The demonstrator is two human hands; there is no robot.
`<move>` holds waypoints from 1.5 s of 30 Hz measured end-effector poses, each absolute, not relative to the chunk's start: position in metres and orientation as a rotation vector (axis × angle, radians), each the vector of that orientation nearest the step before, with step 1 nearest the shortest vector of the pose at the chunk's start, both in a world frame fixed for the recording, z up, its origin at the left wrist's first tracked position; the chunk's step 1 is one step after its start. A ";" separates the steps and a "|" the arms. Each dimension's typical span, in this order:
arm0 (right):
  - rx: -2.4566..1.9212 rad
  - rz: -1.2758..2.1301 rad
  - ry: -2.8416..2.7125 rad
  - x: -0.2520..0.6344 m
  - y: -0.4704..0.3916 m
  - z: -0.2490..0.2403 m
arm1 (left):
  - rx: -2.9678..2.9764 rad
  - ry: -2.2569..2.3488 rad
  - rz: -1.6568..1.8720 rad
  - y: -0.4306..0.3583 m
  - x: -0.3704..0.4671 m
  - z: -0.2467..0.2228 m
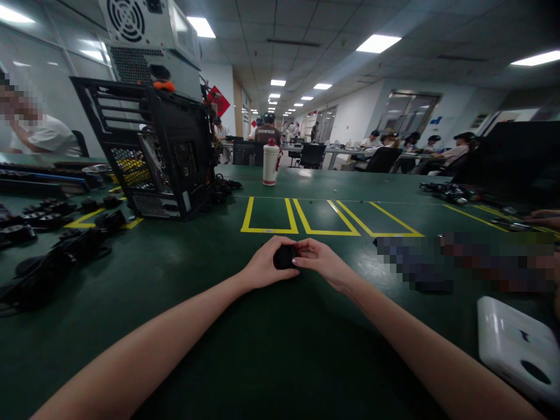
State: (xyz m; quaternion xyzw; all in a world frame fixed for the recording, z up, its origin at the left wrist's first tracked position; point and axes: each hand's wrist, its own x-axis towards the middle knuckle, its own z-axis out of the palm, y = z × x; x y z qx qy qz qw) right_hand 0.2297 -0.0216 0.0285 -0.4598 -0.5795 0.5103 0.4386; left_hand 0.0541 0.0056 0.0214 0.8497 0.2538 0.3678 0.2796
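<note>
A small black rounded object [285,256] is between my two hands, low over the green table; its exact kind does not show. Thumb and fingers of my left hand [269,262] curl round it from the left. From the right, my right hand [317,261] pinches its edge with bent fingers and thumb. My palms and fingers cover part of the object. Just beyond my hands, yellow tape outlines [269,230] mark the tabletop.
At left stands an open black computer case [175,151], with black parts and cables [56,256] beside it. A white cup [270,166] is straight ahead. A white device [516,344] lies at right, near a dark screen [516,160]. People sit in the background.
</note>
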 end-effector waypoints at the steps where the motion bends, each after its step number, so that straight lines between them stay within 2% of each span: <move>1: -1.150 1.271 -1.454 0.230 -0.022 0.029 | 2.277 0.684 0.988 0.005 0.054 0.022; 12: -1.140 1.170 -1.453 0.225 -0.024 0.026 | 2.286 0.673 0.993 0.007 0.054 0.020; 20: -1.127 1.275 -1.497 0.229 -0.024 0.031 | 2.284 0.679 0.981 0.006 0.054 0.022; 27: -1.131 1.133 -1.476 0.225 -0.025 0.023 | 2.301 0.669 0.990 0.006 0.054 0.021; 35: -1.205 1.221 -1.469 0.230 -0.020 0.026 | 2.293 0.680 0.983 0.005 0.054 0.022; 40: -1.178 1.163 -1.560 0.233 -0.023 0.026 | 2.306 0.696 0.979 0.006 0.055 0.020; 45: -1.172 1.287 -1.447 0.230 -0.025 0.027 | 2.312 0.727 0.973 0.007 0.055 0.019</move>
